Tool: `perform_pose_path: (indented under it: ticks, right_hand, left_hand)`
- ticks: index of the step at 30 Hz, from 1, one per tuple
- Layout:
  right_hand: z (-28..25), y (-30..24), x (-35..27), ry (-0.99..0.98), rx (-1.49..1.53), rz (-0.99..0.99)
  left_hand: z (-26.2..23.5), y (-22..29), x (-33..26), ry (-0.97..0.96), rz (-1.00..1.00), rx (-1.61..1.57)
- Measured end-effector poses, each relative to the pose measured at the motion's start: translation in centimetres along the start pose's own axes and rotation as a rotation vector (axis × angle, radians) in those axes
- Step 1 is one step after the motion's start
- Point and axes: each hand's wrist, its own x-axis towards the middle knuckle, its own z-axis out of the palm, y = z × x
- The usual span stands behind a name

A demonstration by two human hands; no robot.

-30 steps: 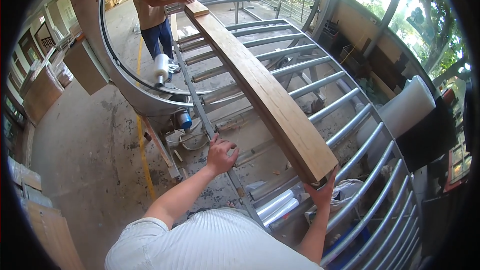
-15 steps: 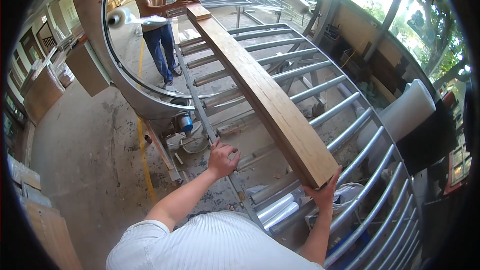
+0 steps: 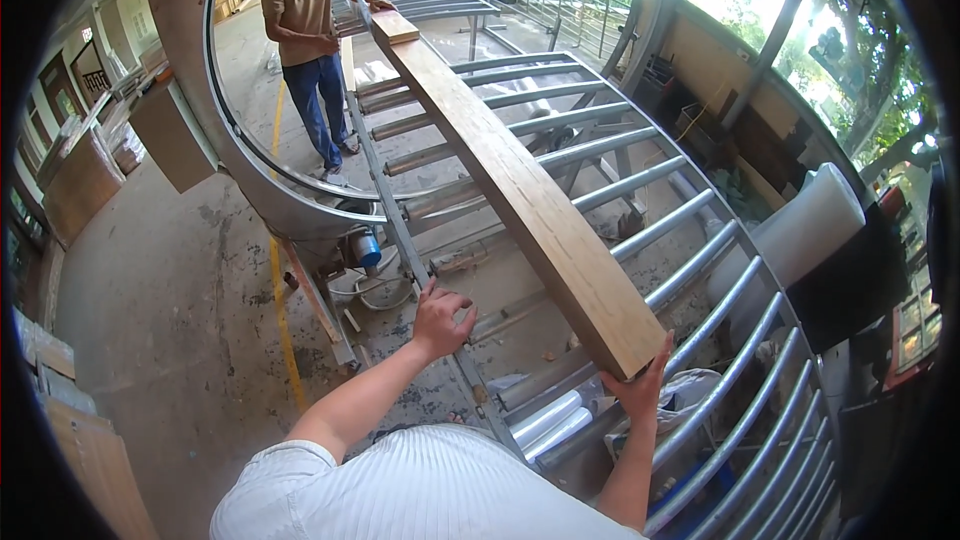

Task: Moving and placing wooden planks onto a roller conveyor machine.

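A long, thick wooden board [image 3: 540,230] lies lengthwise on a roller conveyor [image 3: 640,182], its near end toward me. My right hand [image 3: 640,385] grips that near end, thumb at its lower left corner and fingers up along its right side. A short wooden block [image 3: 400,30] rests on top of the board's far end. My left hand [image 3: 443,323] is open and holds nothing, its fingers loosely bent at the conveyor's left metal rail [image 3: 405,245]. Whether the fingertips press on the rail I cannot tell.
A large metal ring [image 3: 250,155] surrounds the conveyor's far part. Beyond it stands a co-worker [image 3: 305,30], one hand by the block. A white wrap roll [image 3: 810,225] leans at right. A blue-capped motor [image 3: 366,248] sits below the rail. Clear film rolls [image 3: 550,422] lie under the rollers.
The film roll seen at the ring's left has gone from there; a film strip now shows beside the co-worker, who has lowered one hand. The board's near end and my right hand shifted slightly left.
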Motion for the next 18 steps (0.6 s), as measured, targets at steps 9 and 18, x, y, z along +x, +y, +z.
perform_pose_path:
  ticks: [9,18]
  right_hand:
    - [0.8,1.6,-0.3,-0.002,0.097,0.025]
    - [1.3,1.8,-1.1,0.002,0.157,0.065]
  left_hand:
    - [-0.1,-0.3,-0.1,-0.027,-0.006,-0.011]
    - [0.0,-0.3,-0.2,-0.018,-0.001,-0.012]
